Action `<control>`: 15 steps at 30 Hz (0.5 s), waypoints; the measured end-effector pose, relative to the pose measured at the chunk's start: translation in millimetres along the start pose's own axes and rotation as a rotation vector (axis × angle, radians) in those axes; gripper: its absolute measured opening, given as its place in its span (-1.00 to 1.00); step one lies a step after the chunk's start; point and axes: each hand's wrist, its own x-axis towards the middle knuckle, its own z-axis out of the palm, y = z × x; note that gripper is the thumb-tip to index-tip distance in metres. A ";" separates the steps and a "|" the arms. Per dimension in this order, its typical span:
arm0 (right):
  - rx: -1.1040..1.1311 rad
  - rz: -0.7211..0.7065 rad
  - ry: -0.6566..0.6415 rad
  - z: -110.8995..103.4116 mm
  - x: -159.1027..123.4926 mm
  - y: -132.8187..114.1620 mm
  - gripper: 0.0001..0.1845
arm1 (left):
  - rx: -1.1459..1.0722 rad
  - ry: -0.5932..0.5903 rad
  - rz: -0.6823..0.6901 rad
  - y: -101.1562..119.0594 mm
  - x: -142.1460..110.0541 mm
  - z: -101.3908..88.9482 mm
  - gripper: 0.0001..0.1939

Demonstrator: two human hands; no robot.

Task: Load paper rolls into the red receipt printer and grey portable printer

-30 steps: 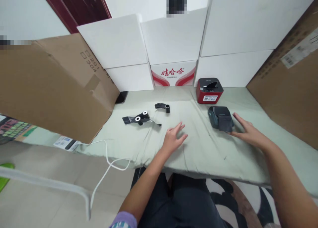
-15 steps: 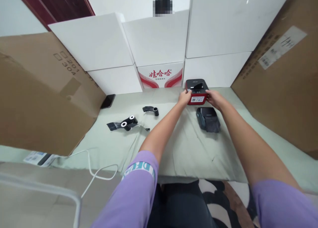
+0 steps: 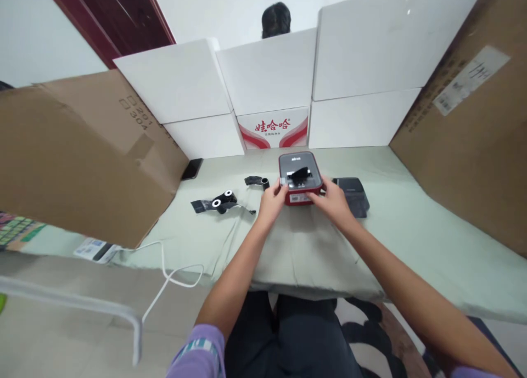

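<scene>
A small red printer with a black top sits on the pale green cloth in front of me. My left hand grips its left side and my right hand grips its right side, fingers wrapped on the casing. A dark grey printer lies just to the right, partly behind my right hand. Left of the red printer lie a small black ribbon spool and a black ribbon with two white-cored rolls.
White foam boxes form a wall at the back, with cardboard sheets left and right. A black phone lies by the left cardboard. A white cable hangs off the cloth's front edge. A person's head shows behind the boxes.
Both hands reached to the red printer at the back, took hold of it, and have pulled it towards me to the middle of the cloth, beside the dark grey printer.
</scene>
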 end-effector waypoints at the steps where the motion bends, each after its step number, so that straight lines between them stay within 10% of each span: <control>1: 0.010 0.016 -0.001 5.0 -15.6 -2.4 -0.40 | 0.023 -0.003 -0.005 -1.0 -16.3 -7.3 -0.56; 8: 0.123 0.112 -0.062 17.3 -77.3 -5.3 -0.39 | -0.019 -0.011 -0.037 -5.8 -78.1 -26.4 -0.50; 15: 0.397 0.208 0.133 22.8 -13.8 12.7 -0.53 | -0.138 0.079 -0.145 -18.2 -37.5 -24.0 -0.41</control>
